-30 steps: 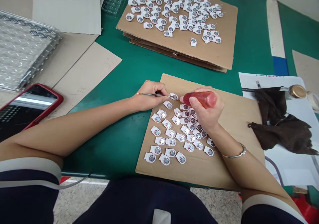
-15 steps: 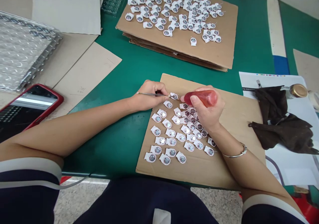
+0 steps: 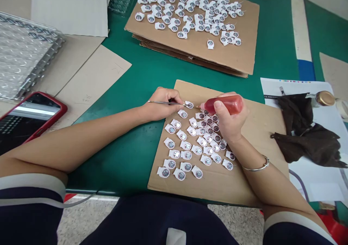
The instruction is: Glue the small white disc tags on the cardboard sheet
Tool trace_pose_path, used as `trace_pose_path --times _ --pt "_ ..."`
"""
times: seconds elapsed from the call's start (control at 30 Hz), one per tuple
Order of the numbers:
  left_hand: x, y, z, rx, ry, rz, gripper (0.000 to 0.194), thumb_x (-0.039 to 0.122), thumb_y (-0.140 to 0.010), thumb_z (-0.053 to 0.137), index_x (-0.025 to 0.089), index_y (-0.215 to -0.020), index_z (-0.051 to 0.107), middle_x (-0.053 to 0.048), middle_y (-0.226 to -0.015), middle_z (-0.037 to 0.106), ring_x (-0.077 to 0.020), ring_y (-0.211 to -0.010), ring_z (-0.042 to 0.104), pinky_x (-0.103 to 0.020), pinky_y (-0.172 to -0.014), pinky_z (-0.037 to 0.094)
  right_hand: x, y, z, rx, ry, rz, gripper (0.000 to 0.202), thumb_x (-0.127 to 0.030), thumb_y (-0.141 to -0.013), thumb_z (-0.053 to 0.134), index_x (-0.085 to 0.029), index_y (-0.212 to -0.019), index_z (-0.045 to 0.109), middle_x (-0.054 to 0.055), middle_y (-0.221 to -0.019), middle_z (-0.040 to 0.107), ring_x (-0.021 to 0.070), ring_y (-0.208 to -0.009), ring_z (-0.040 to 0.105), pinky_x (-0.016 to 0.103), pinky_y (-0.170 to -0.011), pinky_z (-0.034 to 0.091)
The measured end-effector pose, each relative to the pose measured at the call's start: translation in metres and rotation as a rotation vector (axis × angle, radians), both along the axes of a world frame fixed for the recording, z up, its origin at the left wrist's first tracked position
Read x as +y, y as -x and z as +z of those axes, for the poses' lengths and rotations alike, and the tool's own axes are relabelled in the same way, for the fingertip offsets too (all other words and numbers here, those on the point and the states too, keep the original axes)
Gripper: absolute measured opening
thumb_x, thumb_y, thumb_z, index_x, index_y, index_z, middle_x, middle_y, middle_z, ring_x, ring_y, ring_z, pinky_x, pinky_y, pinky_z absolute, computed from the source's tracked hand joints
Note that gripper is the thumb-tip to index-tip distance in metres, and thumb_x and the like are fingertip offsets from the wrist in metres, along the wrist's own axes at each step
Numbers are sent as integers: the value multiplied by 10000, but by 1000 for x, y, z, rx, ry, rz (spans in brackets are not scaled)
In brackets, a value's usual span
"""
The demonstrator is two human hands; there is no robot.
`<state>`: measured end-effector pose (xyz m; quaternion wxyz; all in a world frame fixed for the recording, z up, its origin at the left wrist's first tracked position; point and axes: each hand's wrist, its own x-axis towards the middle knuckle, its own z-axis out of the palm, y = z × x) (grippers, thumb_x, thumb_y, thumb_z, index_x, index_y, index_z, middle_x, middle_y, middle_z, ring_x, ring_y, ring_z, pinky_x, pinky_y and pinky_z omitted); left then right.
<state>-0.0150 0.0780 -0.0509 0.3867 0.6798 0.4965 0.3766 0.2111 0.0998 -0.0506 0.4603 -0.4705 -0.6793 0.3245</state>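
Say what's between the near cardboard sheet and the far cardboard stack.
A strip of green table separates the near sheet from the far stack, head view.

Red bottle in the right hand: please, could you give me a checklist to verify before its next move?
1. Red bottle gripped by the right hand: ok.
2. Thin tool held in the left hand: ok.
3. Small white piece at the left fingertips: ok.
4. Bottle tip touching that piece: cannot tell, too small.
5. Other white pieces on the cardboard well spaced: not ok, several crowd together.
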Motion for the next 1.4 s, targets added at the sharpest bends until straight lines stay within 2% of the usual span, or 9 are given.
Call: trace_pose_path --times 0.2,0.6,1.4 --pt "0 0 0 -11 46 4 160 244 -682 674 92 -688 625 -93 -796 655 -166 -722 623 -231 -593 457 -1 3 2 -1 26 9 380 -503 -737 606 -158 -883 539 47 -854 576 107 -813 574 269 -698 520" --pt "0 -1 1 -24 11 -2 170 251 -684 671 89 -674 619 -91 -785 655 -156 -706 622 -218 -583 459 -3 4 2 -7 72 37 382 -501 -747 596 -158 -898 526 49 -871 578 95 -814 576 250 -703 519" --pt "0 -1 0 -46 36 8 158 239 -665 681 92 -669 623 -92 -787 656 -161 -715 626 -219 -590 469 0 3 2 -28 41 -14 388 -514 -735 606 -156 -870 542 60 -860 585 125 -846 574 325 -784 524"
